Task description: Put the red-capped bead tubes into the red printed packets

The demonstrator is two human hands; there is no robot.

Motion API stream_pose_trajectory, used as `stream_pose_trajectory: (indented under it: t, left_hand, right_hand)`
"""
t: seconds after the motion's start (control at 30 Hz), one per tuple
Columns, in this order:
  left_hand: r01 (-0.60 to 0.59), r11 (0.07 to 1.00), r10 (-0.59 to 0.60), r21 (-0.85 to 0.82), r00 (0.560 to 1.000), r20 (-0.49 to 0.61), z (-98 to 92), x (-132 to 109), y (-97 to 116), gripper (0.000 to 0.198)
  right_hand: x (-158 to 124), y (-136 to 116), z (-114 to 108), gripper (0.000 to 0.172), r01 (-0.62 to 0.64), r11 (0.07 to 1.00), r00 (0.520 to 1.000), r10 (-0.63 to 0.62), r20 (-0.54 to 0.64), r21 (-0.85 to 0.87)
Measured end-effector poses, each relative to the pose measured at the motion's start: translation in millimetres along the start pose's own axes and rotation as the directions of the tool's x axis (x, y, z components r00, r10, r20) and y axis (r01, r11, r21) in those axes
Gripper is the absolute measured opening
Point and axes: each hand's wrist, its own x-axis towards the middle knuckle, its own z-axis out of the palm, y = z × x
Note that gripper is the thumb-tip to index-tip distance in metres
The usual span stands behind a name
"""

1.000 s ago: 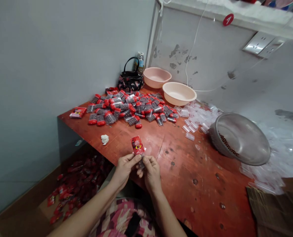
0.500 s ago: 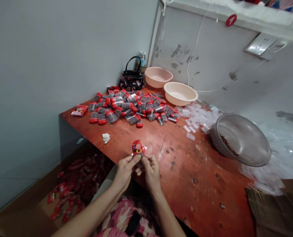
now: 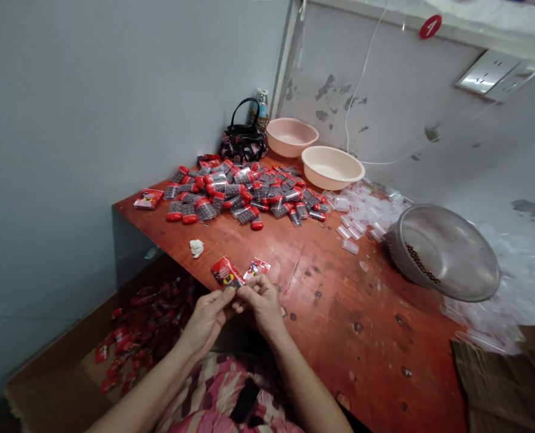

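A small red printed packet (image 3: 226, 270) with a yellow emblem is pinched by its lower end between the thumbs and fingers of both hands, at the table's near edge. My left hand (image 3: 212, 314) is closed on its lower left, and my right hand (image 3: 263, 305) on its lower right. The packet tilts to the left; its lower part is hidden by the fingers. Just beyond my right hand, a flat red and white packet (image 3: 258, 266) lies on the red table (image 3: 321, 337).
Red-capped clear containers (image 3: 231, 192) with dark contents are heaped at the back. Clear plastic tubes (image 3: 361, 207) lie to their right, beside a grey basin (image 3: 448, 252) holding brown beads. A crumpled white tissue (image 3: 197, 248) sits near the left edge. Red packets (image 3: 154, 319) fill a box below.
Both hands have moved slightly left and down with the red packet, which now tilts left. The flat packet behind it has come into fuller view.
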Motion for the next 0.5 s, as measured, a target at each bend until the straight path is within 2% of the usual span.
stream_pose_trajectory:
  t: [0.07, 0.13, 0.2, 0.27, 0.33, 0.37, 0.43, 0.47, 0.5]
  left_hand:
    - [-0.048, 0.996, 0.040, -0.069, 0.992, -0.119, -19.9, -6.7, 13.4, 0.024]
    - [-0.146, 0.984, 0.110, -0.098, 0.946, -0.304, -41.6, -15.2, 23.2, 0.033]
    - [-0.124, 0.992, 0.117, 0.010, 0.906, -0.408, -57.1, -23.3, 26.3, 0.037]
    - [-0.043, 0.970, 0.135, 0.238, 0.912, -0.387, -59.8, -25.8, 22.7, 0.038]
    - [-0.093, 0.836, 0.252, 0.541, 0.941, -0.228, -48.8, -17.8, 15.2, 0.039]
    - [-0.195, 0.704, 0.334, 0.682, 0.940, -0.076, -39.9, -9.4, 11.1, 0.037]
    - [-0.428, 0.378, 0.420, 0.821, 0.869, 0.260, -20.9, 13.9, 3.7, 0.039]
    - [-0.491, 0.235, 0.404, 0.839, 0.834, 0.376, -12.8, 26.7, 0.3, 0.041]
    - [-0.515, 0.110, 0.391, 0.850, 0.809, 0.439, -6.7, 38.8, -2.9, 0.041]
  right_hand:
    - [-1.8, -1.5, 3.0, 0.026, -0.004, 1.000, 1.000, 0.004, 0.022, -0.015]
    - [-5.5, -5.8, -1.4, 0.025, 0.013, 0.999, 1.000, -0.014, -0.004, -0.047]
    - [-9.0, -12.1, -12.1, 0.023, 0.033, 0.995, 0.997, -0.039, -0.062, -0.089]
    - [-11.4, -18.4, -24.8, 0.021, 0.044, 0.990, 0.992, -0.060, -0.115, -0.135]
    - [-12.5, -23.2, -34.8, 0.019, 0.051, 0.982, 0.986, -0.079, -0.147, -0.183]
    - [-12.8, -24.7, -38.0, 0.019, 0.056, 0.977, 0.984, -0.089, -0.154, -0.208]
    - [-13.7, -26.4, -40.8, 0.018, 0.064, 0.967, 0.983, -0.104, -0.153, -0.247]
    - [-14.4, -26.7, -41.1, 0.018, 0.068, 0.962, 0.982, -0.111, -0.151, -0.263]
    - [-15.3, -26.8, -41.1, 0.018, 0.069, 0.959, 0.982, -0.114, -0.150, -0.276]
